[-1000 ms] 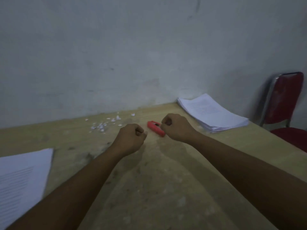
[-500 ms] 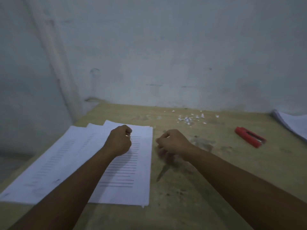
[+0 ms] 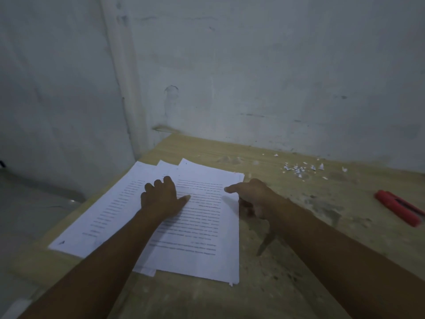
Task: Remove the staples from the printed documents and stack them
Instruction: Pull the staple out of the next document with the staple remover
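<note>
Now left hand (image 3: 161, 199) unclenched, flat on printed documents (image 3: 202, 226), right hand (image 3: 250, 196) (open) newly touching their edge

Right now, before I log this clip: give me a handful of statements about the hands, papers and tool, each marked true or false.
1. The left hand lies flat on the printed documents. True.
2. The right hand holds the red staple remover. False: the tool lies alone on the table, far to that hand's right.
3. Small white paper scraps lie near the wall. True.
4. The documents sit in one squared stack. False: they are fanned out, overlapping.
5. The right hand's thumb reaches onto the top sheet's right edge. True.
</note>
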The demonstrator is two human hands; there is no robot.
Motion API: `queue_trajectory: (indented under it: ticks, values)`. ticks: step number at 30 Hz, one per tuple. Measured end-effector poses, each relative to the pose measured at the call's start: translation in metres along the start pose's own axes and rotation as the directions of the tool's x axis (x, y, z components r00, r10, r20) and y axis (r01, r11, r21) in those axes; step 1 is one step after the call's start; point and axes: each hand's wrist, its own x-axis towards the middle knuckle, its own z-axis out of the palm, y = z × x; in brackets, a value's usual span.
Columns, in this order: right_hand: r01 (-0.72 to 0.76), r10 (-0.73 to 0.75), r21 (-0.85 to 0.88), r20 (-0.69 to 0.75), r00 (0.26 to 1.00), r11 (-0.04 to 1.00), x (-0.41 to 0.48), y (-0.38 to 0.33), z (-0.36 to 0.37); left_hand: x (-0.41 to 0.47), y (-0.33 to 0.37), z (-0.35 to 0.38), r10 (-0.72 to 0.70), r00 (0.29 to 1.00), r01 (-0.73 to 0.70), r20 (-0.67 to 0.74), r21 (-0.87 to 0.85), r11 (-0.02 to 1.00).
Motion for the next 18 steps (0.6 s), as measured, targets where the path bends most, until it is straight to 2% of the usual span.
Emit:
queue_trajectory:
  ticks: [5,11,13,18]
  values:
    - [-0.004,0.005,-0.057,0.006,1.000,0.998,0.002,0.004,-0.005,0.002,0.002,0.000,0.008,1.000,-0.009,-0.017,-0.017,1.000]
    - [0.222,-0.218,-0.147,0.043,0.975,0.964,0.004,0.015,-0.003,0.000,0.004,-0.003,-0.014,1.000,0.014,0.000,-0.014,1.000]
    - [0.274,-0.274,-0.087,0.020,0.962,0.958,0.005,0.019,-0.006,0.000,0.006,-0.004,-0.029,1.000,0.029,-0.004,-0.012,0.999]
    - [0.292,-0.284,0.140,-0.075,0.956,0.946,0.006,0.028,-0.021,-0.001,0.011,-0.010,-0.065,0.998,0.065,-0.013,-0.053,0.996]
